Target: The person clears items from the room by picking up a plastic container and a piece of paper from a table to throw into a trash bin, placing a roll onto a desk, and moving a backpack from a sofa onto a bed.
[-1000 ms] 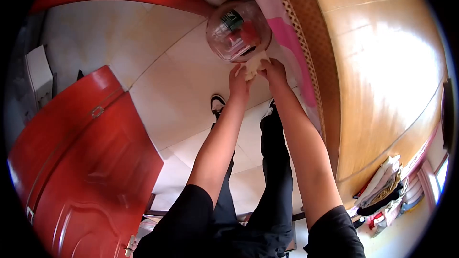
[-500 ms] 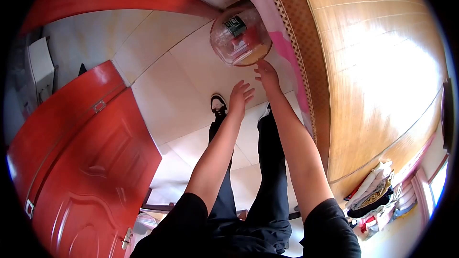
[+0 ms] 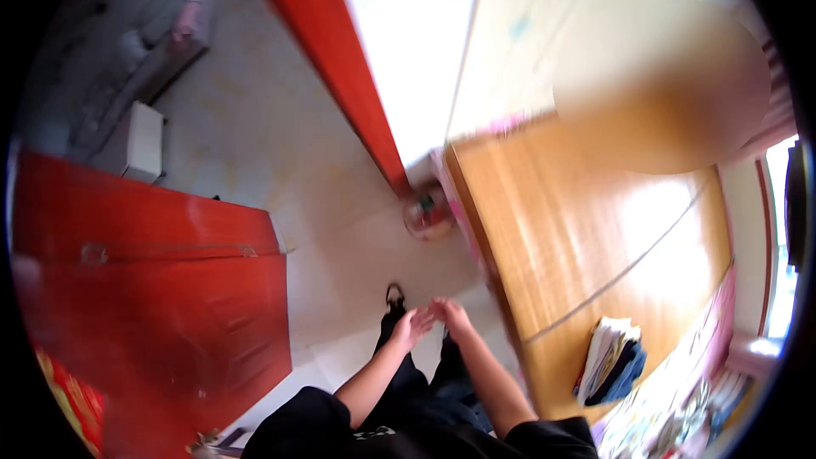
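My left hand (image 3: pixel 412 329) is in front of my body, low in the view, its fingers stretched out and holding nothing. Close beside it is my right hand (image 3: pixel 451 318), fingers pointing toward the left one. The fingertips meet or overlap, and I cannot tell whether they touch. No object shows in either hand. Farther off on the floor, a clear round bin (image 3: pixel 427 223) with something green and reddish in it stands between the red door frame (image 3: pixel 340 76) and the wooden board's corner. Both hands are well away from it.
An open red door (image 3: pixel 229 314) stands at the left. To the right is a wide wooden board (image 3: pixel 552 229) bearing a stack of folded clothes (image 3: pixel 610 361). A white box (image 3: pixel 143 143) lies beyond the doorway. A blurred rounded shape (image 3: pixel 663 85) covers the upper right.
My hands have drawn back from the bin toward my body and come together. The view has tilted up, so the bin looks smaller and more of the board and doorway shows.
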`<action>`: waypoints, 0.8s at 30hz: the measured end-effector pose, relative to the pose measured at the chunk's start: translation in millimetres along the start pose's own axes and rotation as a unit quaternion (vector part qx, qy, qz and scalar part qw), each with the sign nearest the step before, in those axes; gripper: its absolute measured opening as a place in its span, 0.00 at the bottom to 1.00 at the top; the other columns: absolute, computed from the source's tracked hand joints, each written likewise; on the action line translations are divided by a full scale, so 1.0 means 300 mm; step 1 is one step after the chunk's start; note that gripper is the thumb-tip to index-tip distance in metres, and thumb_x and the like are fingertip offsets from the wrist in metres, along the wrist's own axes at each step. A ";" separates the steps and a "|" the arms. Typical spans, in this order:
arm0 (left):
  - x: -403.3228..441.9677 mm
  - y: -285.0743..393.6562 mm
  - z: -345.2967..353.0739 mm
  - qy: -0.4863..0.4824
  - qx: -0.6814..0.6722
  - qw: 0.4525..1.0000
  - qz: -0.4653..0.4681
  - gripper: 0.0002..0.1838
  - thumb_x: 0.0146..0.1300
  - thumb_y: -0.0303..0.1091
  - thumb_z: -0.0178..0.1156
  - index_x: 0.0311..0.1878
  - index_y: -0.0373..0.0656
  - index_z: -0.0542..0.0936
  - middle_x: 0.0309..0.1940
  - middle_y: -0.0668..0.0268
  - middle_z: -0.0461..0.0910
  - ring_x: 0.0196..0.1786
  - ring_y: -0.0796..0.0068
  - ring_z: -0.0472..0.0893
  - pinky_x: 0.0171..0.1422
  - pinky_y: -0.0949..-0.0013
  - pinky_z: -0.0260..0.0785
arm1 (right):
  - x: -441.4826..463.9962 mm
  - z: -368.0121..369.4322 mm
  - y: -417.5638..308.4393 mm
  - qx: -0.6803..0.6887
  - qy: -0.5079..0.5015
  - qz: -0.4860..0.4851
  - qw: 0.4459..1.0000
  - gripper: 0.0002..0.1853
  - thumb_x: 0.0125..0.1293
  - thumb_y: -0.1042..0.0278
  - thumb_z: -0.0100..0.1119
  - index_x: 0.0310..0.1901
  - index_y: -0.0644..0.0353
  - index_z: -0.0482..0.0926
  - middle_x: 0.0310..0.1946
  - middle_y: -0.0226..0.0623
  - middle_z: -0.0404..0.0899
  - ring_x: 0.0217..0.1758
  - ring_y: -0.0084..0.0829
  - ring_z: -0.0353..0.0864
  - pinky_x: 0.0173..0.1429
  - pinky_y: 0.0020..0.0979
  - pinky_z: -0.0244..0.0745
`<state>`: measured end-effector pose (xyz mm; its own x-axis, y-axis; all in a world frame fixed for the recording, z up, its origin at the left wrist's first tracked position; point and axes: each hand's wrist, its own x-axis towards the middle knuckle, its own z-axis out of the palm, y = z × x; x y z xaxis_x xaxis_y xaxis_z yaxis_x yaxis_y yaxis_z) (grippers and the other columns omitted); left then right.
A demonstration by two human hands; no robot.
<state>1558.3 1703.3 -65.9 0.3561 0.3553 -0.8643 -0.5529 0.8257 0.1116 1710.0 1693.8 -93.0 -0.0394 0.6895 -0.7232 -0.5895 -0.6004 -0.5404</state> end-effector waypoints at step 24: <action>-1.298 -1.096 -0.672 -0.030 -0.550 0.637 0.539 0.20 0.63 0.42 0.43 0.53 0.40 0.66 0.51 0.55 0.72 0.54 0.61 0.73 0.60 0.59 0.63 | -1.270 0.483 0.742 -0.406 -0.457 0.336 0.716 0.11 0.65 0.62 0.43 0.41 0.55 0.73 0.39 0.29 0.75 0.47 0.26 0.70 0.55 0.33 0.64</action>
<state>1449.4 1205.2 135.0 -0.6677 0.4993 -0.5521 -0.6824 -0.7069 0.1860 1476.8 1356.1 124.6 -0.8247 -0.1127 -0.5542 0.4606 -0.7024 -0.5426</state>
